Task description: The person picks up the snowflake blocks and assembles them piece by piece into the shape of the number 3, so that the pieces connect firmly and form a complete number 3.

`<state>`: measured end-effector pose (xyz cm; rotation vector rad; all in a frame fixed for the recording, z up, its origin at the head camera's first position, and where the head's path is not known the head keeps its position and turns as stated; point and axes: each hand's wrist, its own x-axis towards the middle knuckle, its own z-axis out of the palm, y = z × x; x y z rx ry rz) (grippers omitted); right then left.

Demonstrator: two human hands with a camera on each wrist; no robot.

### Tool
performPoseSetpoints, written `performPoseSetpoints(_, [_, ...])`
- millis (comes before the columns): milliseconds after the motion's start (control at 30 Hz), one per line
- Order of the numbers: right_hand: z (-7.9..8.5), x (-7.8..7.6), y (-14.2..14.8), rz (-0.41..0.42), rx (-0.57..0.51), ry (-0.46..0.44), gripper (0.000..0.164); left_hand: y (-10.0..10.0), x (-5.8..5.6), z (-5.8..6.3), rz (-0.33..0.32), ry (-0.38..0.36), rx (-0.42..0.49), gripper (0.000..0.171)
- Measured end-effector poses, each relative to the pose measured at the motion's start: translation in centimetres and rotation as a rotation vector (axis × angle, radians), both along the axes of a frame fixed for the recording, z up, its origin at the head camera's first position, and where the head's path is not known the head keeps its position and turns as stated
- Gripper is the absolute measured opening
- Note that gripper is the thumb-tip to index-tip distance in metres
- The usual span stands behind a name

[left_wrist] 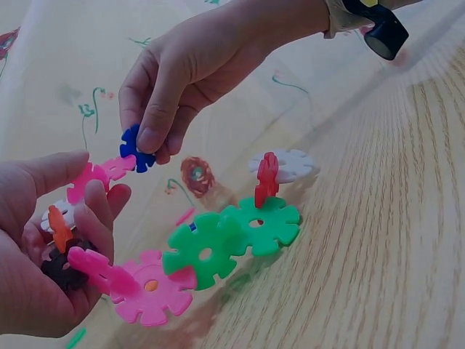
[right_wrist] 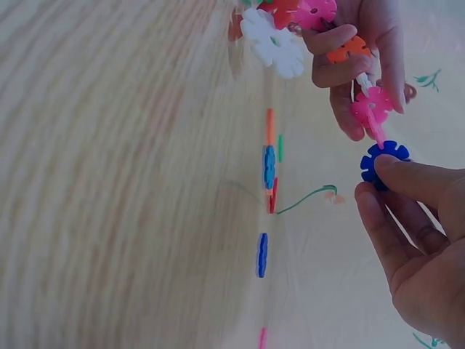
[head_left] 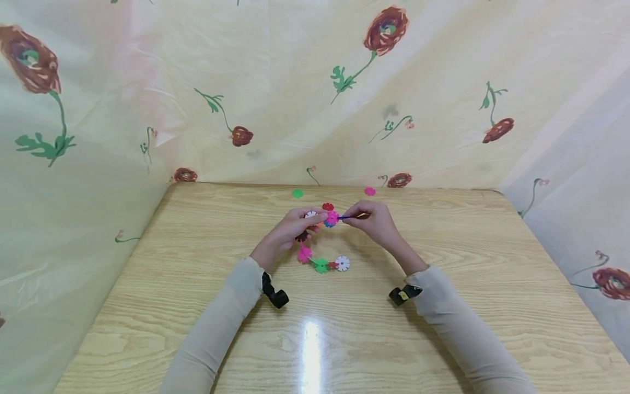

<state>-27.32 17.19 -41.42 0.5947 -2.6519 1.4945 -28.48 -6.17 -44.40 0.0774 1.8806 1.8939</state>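
My left hand (head_left: 287, 230) holds a chain of slotted, flower-shaped plastic discs near its upper end. A pink disc (right_wrist: 371, 105) sticks out past the thumb, with a second pink disc edge-on beyond it. Between thumb and fingers, my right hand (head_left: 374, 219) pinches a dark blue disc (right_wrist: 383, 156), its rim right at that pink end. Orange (left_wrist: 59, 229), white and black discs lie within the left palm. From there the chain curves down through a pink disc (left_wrist: 154, 289) and green discs (left_wrist: 259, 224) to a red one (left_wrist: 267, 179) and a white disc (head_left: 342, 263).
Loose discs lie at the table's far side: a green disc (head_left: 297, 193), a pink disc (head_left: 369, 191) and a red disc (head_left: 327, 206). Dark blue (right_wrist: 262, 254) and orange discs (right_wrist: 270, 127) show edge-on in the right wrist view. A flowered cloth (head_left: 295, 109) rises behind the wooden table (head_left: 344, 328).
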Motion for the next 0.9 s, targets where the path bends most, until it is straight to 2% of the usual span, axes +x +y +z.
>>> performPoseSetpoints(367, [-0.1, -0.1, -0.3, -0.027, -0.033, 0.036, 0.006, 0.0, 0.0, 0.3, 0.016, 0.002, 0.019, 0.034])
performPoseSetpoints(600, [0.5, 0.3, -0.8, -0.030, 0.008, 0.086, 0.003, 0.0, 0.1, 0.5, -0.005, 0.017, 0.036, 0.036])
performPoseSetpoints(900, [1.0, 0.1, -0.9, -0.007, 0.055, 0.049, 0.004, -0.4, -0.1, 0.7, -0.050, 0.024, -0.003, 0.039])
